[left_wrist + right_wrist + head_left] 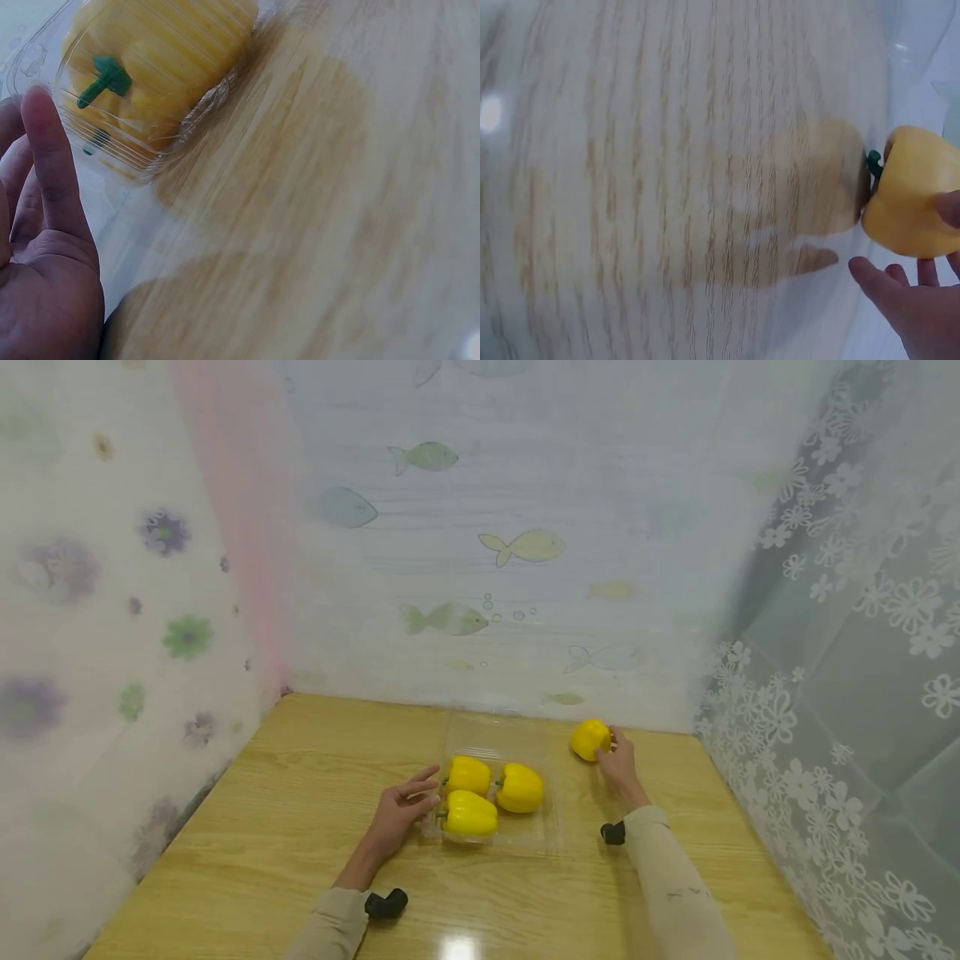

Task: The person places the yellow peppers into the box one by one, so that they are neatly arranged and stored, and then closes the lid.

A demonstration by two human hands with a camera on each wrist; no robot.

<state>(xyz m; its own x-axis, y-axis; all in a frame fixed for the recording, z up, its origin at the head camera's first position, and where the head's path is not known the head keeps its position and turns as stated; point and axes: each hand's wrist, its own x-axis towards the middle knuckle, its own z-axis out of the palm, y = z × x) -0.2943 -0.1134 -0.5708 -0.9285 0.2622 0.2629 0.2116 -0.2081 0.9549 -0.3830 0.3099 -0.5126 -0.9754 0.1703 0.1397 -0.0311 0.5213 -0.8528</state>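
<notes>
A clear plastic container (557, 827) holds three yellow bell peppers: one at the back left (471, 774), one at the front left (472, 815) and one at the right (521, 789). My left hand (401, 814) is at its left side, fingers fairly straight, and a fingertip (37, 101) reaches the plastic wall in the left wrist view. Beyond the container's right side, my right hand (619, 762) holds a fourth yellow bell pepper (589, 741). The right wrist view has the thumb against this pepper (909, 195) and fingers beneath it; its green stem shows.
The container's clear lid (491, 735) lies back toward the far edge of the wooden table (300, 827). Behind stands a fish-print curtain (517, 543), with flower-patterned sheets on the left (97, 635) and right (847, 693).
</notes>
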